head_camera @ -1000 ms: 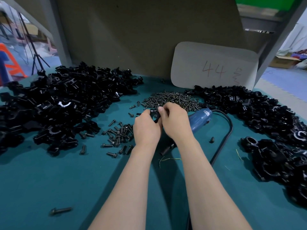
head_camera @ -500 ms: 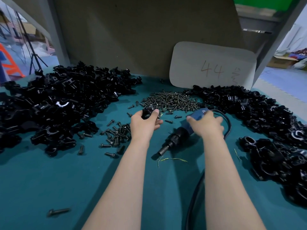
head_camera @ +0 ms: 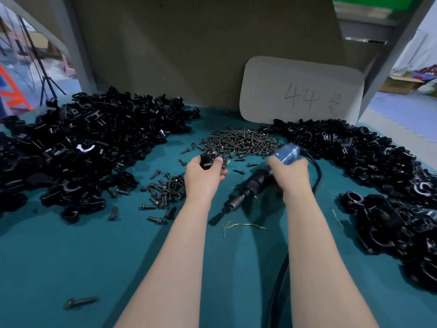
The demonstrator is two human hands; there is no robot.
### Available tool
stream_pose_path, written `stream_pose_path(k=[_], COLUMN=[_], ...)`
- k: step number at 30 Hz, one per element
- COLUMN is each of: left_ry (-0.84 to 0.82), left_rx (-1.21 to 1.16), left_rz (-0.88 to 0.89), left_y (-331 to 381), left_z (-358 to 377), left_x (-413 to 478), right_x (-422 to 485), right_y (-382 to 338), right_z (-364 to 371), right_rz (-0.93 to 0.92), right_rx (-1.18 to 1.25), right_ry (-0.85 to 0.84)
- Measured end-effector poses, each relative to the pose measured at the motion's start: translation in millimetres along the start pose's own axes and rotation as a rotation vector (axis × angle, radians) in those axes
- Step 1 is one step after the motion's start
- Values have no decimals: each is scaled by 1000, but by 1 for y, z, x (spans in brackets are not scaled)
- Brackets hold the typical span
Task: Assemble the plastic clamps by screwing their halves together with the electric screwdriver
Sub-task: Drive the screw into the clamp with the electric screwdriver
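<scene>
Right hand (head_camera: 292, 172) has swung from the clamp (head_camera: 208, 160), pinched at the fingertips of the left hand (head_camera: 203, 179), to grip the electric screwdriver (head_camera: 257, 183); next, its bit should probably meet the clamp squarely for driving.

Plainly a small factory assembly station. Shown by black clamp parts (head_camera: 78, 147) heaped loose along the left edge of the teal bench top (head_camera: 71, 256), a second heap (head_camera: 378, 174) along the right edge, screws (head_camera: 241, 140) piled near the far middle, a corded electric screwdriver (head_camera: 257, 179), and a hand-numbered card (head_camera: 300, 91) propped against the grey back panel (head_camera: 189, 55). Beyond the frame posts (head_camera: 387, 67), open floor with a cardboard box (head_camera: 399, 84) and a tripod (head_camera: 45, 81).
</scene>
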State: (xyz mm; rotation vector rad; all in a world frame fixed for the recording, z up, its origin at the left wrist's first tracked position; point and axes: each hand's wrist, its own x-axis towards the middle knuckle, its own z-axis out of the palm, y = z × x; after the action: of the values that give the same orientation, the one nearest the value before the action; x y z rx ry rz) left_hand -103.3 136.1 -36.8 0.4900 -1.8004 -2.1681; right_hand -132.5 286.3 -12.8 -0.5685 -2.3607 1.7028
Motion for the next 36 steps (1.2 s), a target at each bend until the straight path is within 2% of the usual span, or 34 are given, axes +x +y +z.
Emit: stream_pose_path(k=[3, 6, 10, 13, 18, 27, 32, 36], left_ry=[40, 68, 89, 106, 111, 127, 117, 114], left_rx=[170, 294, 452, 519, 618, 744, 783, 744], left_rz=[61, 71, 112, 144, 187, 165, 169, 167], left_y=[-1, 0, -1, -2, -3, 0, 1, 2], left_z=[0, -1, -1, -2, -2, -3, -2, -3], left_x=[0, 0, -3, -5, -7, -7, -8, -8], right_x=[-2, -4, -6, -7, -4, -5, -6, -9], right_y=[-13, -23, -23, -22, -21, -19, -19, -17], right_z=[-11, -21, -25, -24, -23, -18, -17, -15], right_rz=[88, 147, 223, 212, 193, 179, 114, 48], right_rx=[549, 922, 1095, 1248, 1335, 1275, 1359, 1259], right_ry=[-66, -100, -58, -63, -42, 37, -21, -29])
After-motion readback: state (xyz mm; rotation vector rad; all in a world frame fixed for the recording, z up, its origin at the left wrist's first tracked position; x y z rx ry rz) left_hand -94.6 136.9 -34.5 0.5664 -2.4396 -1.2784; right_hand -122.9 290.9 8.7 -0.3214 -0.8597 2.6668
